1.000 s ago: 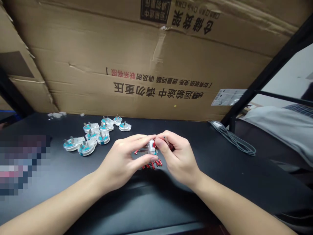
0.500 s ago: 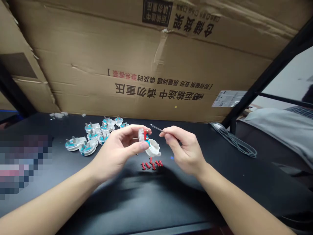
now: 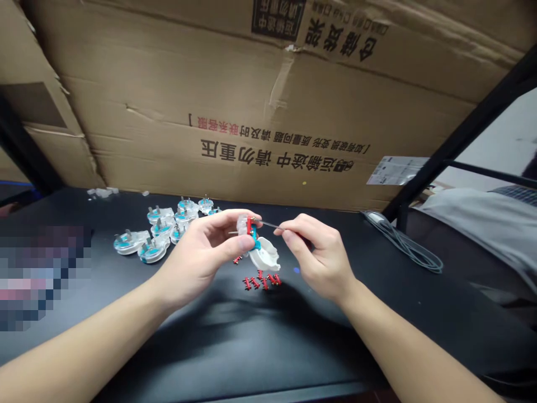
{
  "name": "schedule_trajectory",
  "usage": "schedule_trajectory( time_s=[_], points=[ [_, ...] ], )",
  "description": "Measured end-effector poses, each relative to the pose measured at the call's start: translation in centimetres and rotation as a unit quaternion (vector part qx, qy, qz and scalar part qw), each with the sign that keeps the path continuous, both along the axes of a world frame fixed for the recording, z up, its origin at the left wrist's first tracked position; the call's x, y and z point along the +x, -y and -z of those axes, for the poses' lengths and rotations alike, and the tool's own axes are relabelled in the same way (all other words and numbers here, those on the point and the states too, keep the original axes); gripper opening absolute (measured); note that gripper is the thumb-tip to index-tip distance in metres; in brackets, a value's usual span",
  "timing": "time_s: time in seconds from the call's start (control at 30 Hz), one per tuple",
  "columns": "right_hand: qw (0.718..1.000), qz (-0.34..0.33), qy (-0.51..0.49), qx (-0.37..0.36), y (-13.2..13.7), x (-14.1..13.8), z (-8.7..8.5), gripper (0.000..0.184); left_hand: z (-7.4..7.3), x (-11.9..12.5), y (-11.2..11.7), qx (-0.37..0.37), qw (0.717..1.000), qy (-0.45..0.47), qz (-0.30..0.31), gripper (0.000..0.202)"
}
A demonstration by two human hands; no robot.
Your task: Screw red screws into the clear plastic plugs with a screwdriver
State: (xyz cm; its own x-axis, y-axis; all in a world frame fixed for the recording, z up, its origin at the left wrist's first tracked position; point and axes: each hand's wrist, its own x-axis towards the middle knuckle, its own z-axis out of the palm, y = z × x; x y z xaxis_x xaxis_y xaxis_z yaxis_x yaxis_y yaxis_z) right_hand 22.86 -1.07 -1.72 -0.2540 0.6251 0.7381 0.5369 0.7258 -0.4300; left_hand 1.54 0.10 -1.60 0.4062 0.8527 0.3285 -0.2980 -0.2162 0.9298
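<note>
Bright, even light, apparently from above and beyond the hands. Soft shadows of the left hand (image 3: 197,260) and right hand (image 3: 321,254) fall toward the near edge of the black tabletop (image 3: 293,358). Faint sheen there, no hard glare. Wide-angle skew at the edges, on the cardboard sheet (image 3: 168,73) and black frame bar (image 3: 453,140). Pixelated mosaic patch (image 3: 37,274) covers the left edge. Focus sharp, no visible motion blur.
</note>
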Motion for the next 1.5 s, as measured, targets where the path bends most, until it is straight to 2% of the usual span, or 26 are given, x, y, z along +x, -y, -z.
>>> schedule_trajectory(
  time_s=[0.2, 0.3, 0.37, 0.47, 0.57, 0.77, 0.9, 1.07, 1.17, 1.23, 1.5],
  points=[
    [1.0, 0.008, 0.005, -0.009, 0.0, 0.1, 0.1, 0.02, -0.1, -0.1, -0.1, 0.012, 1.0, -0.014, -0.007, 0.022],
    [1.0, 0.017, 0.013, -0.009, -0.1, 0.3, 0.0, 0.02, -0.5, -0.3, -0.1, 0.049, 0.996, -0.065, -0.035, 0.024],
    [0.999, 0.023, 0.023, -0.003, 0.0, 0.4, -0.1, 0.019, -0.8, -0.5, -0.1, 0.107, 0.984, -0.119, -0.072, 0.026],
    [0.998, 0.034, 0.043, 0.017, 0.0, 0.9, -0.6, 0.016, -1.2, -0.9, -0.3, 0.215, 0.948, -0.199, -0.124, 0.024],
    [0.998, 0.025, 0.046, 0.041, -0.3, 1.6, -1.0, 0.017, -1.5, -1.3, -0.4, 0.256, 0.927, -0.237, -0.137, 0.023],
    [0.998, 0.001, -0.042, 0.05, -0.6, 3.0, -1.2, 0.013, -1.8, -1.7, -0.5, 0.211, 0.942, -0.233, -0.12, 0.026],
    [0.999, 0.027, -0.022, 0.033, -0.2, 3.2, -1.5, 0.005, -1.8, -1.7, -0.5, 0.196, 0.945, -0.237, -0.106, 0.028],
    [0.997, -0.012, -0.073, 0.019, -0.1, 3.2, -1.6, 0.017, -1.6, -1.4, -0.3, 0.158, 0.961, -0.213, -0.073, 0.027],
    [0.995, -0.013, -0.098, 0.0, -0.3, 3.2, -1.4, 0.013, -1.4, -1.2, -0.3, 0.16, 0.963, -0.205, -0.067, 0.028],
    [0.996, -0.024, -0.09, -0.018, -0.3, 3.2, -1.3, 0.016, -1.4, -1.1, -0.3, 0.159, 0.965, -0.196, -0.064, 0.028],
    [0.996, -0.04, -0.083, 0.008, 0.0, 2.9, -1.5, 0.023, -1.3, -1.2, -0.2, 0.165, 0.965, -0.185, -0.091, 0.029]
  ],
)
